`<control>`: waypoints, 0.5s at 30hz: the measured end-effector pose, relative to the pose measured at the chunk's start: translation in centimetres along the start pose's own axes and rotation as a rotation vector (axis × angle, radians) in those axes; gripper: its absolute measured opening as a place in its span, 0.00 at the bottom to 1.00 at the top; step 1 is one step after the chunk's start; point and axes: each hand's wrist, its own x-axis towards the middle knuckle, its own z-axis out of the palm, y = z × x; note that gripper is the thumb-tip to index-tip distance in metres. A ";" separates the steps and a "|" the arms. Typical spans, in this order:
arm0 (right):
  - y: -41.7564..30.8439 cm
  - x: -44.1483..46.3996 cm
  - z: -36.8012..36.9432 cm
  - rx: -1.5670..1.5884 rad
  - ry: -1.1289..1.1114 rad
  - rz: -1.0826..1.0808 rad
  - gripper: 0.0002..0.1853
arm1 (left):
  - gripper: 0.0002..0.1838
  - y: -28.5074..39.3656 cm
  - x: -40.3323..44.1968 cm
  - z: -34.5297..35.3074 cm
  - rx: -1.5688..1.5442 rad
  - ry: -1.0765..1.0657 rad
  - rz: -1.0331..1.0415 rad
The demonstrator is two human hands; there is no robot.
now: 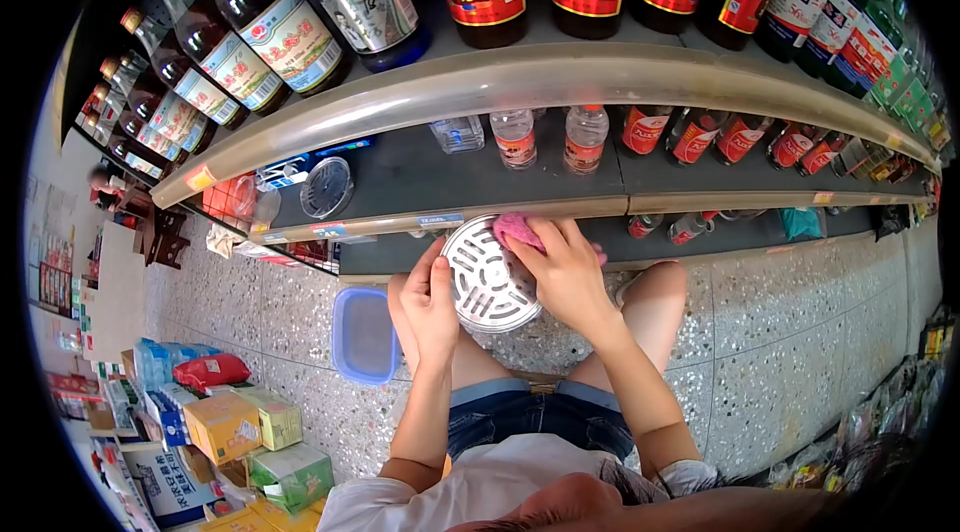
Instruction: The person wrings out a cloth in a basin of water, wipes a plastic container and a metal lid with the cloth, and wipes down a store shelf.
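Note:
A round, slotted, silvery metal piece (490,277) is held up between my two hands, above my knees. My left hand (432,304) grips its left edge, thumb on top. My right hand (566,277) is closed around a pink cloth (517,231), which touches the upper right rim of the round piece. A blue-rimmed plastic basin (364,336) rests on the floor left of my knees.
Shelves (480,181) curve across the front, holding dark bottles (290,42), small clear bottles (585,142) and a round clear container (327,188). Boxes (225,427) and a red bag (211,371) are stacked at lower left. A person (101,188) is far left.

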 end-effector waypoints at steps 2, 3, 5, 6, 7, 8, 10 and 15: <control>-0.3 -1.2 0.3 0.000 -0.035 0.076 0.22 | 0.23 -0.1 -0.1 0.0 -0.002 0.055 0.015; -0.6 -1.8 0.6 -0.007 -0.049 0.103 0.23 | 0.23 -0.3 -0.1 0.0 0.002 0.082 0.019; -1.0 -3.1 1.3 -0.025 -0.076 0.157 0.23 | 0.24 -0.7 0.0 -0.1 0.005 0.118 0.029; -1.2 -3.8 1.7 -0.040 -0.070 0.154 0.23 | 0.24 -0.9 0.1 0.0 0.004 0.128 0.035; -1.6 -4.4 1.9 -0.017 -0.074 0.172 0.24 | 0.24 -0.9 0.1 0.0 0.005 0.139 0.042; -2.1 -4.8 2.2 0.007 -0.076 0.189 0.25 | 0.24 -0.8 0.1 0.1 0.007 0.152 0.044; -3.3 -5.1 2.2 0.025 -0.063 0.194 0.25 | 0.23 -0.3 0.2 0.4 0.013 0.177 0.050; -4.8 -5.8 2.7 0.058 -0.099 0.150 0.23 | 0.23 -0.5 0.1 0.3 0.039 0.188 0.046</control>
